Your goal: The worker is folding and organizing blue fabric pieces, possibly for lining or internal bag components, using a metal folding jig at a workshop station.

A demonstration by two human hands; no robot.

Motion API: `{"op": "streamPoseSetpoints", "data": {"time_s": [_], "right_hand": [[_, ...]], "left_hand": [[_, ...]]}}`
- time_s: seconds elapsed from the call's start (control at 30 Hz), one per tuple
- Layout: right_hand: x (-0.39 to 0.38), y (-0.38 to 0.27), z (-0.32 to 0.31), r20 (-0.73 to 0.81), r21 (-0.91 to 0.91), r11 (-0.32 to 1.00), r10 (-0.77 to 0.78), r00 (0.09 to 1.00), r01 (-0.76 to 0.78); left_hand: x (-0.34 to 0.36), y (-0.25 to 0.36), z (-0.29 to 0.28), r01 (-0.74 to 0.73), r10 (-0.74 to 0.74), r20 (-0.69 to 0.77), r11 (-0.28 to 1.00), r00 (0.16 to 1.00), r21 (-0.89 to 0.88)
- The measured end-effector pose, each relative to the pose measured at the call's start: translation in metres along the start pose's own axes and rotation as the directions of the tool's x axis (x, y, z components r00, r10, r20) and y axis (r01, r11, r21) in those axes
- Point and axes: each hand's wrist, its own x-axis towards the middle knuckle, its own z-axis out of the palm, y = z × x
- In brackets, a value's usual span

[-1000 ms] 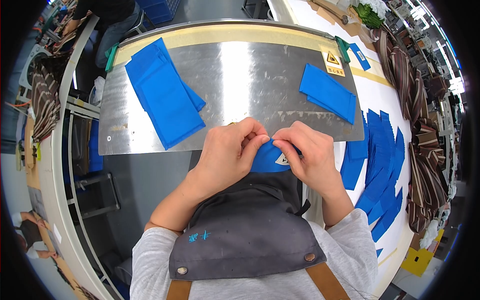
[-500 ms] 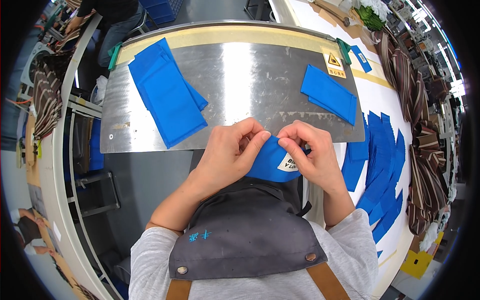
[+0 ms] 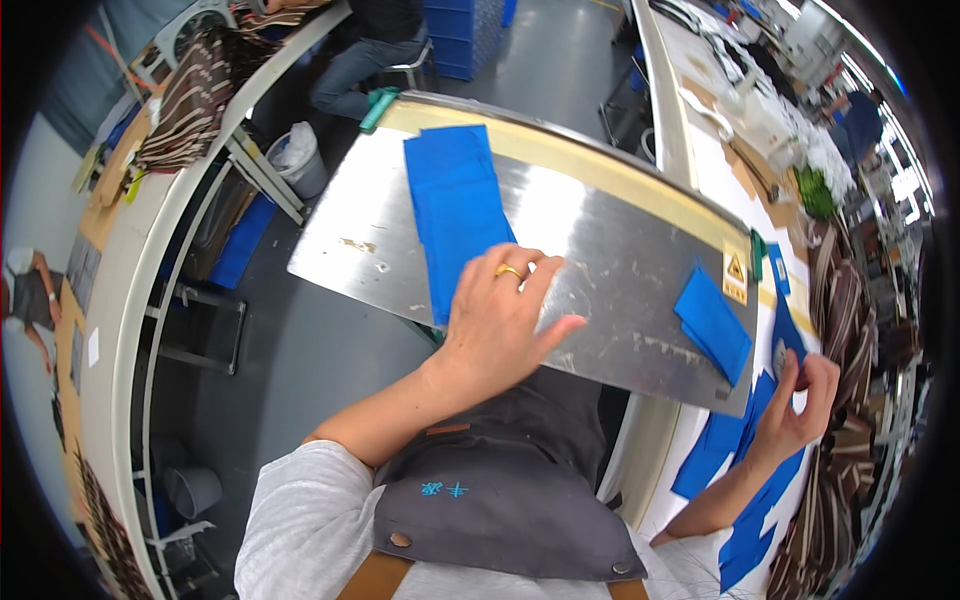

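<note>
My left hand [image 3: 500, 312] hovers over the near edge of the metal board [image 3: 345, 215], thumb and fingers apart, holding nothing. A ring sits on one finger. Just beyond that hand lies a stack of blue fabric pieces [image 3: 455, 195], its near end partly covered by the hand. At the far right, past the board's edge, my right hand [image 3: 800, 410] pinches a blue fabric piece [image 3: 786, 325] with a pale label between thumb and fingers. A smaller blue fabric stack [image 3: 715, 322] rests on the board's right side.
Several loose blue fabric strips [image 3: 705, 455] lie on the white table at right, beside bunched brown striped fabric [image 3: 835, 300]. Green clamps [image 3: 379, 108] grip the board's corners. A seated person [image 3: 375, 65] is beyond the board, near a waste bin [image 3: 298, 165].
My hands have parted. The right carried the labelled blue piece away to the right-hand table; the left let go of it and opened over the board. The view has turned rightward.
</note>
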Motion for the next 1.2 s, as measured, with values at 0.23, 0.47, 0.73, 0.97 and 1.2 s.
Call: {"op": "streamPoseSetpoints", "data": {"time_s": [0.23, 0.47, 0.73, 0.97, 1.2], "right_hand": [[-0.018, -0.01, 0.048, 0.645, 0.142, 0.969, 0.064, 0.761, -0.201], [0.049, -0.096, 0.117, 0.623, 0.572, 0.819, -0.467, 0.628, 0.042], [0.043, -0.147, 0.204, 0.55, 0.722, 0.679, -0.68, 0.484, 0.134], [0.037, -0.145, 0.211, 0.417, 0.736, 0.615, -0.741, 0.527, 0.283], [0.03, -0.141, 0.216, 0.496, 0.743, 0.662, -0.643, 0.584, 0.098]], "left_hand": [[-0.01, -0.043, -0.004, 0.217, -0.217, -0.026, 0.947, 0.976, 0.235], [0.024, -0.051, 0.02, 0.35, -0.338, -0.092, 0.889, 0.937, 0.295], [0.01, -0.078, 0.007, 0.36, -0.36, -0.037, 0.933, 0.932, 0.013], [0.004, -0.1, -0.074, 0.31, -0.431, -0.152, 0.813, 0.89, -0.493], [0.009, -0.068, -0.036, 0.279, -0.295, 0.083, 0.946, 0.952, 0.164]]}}
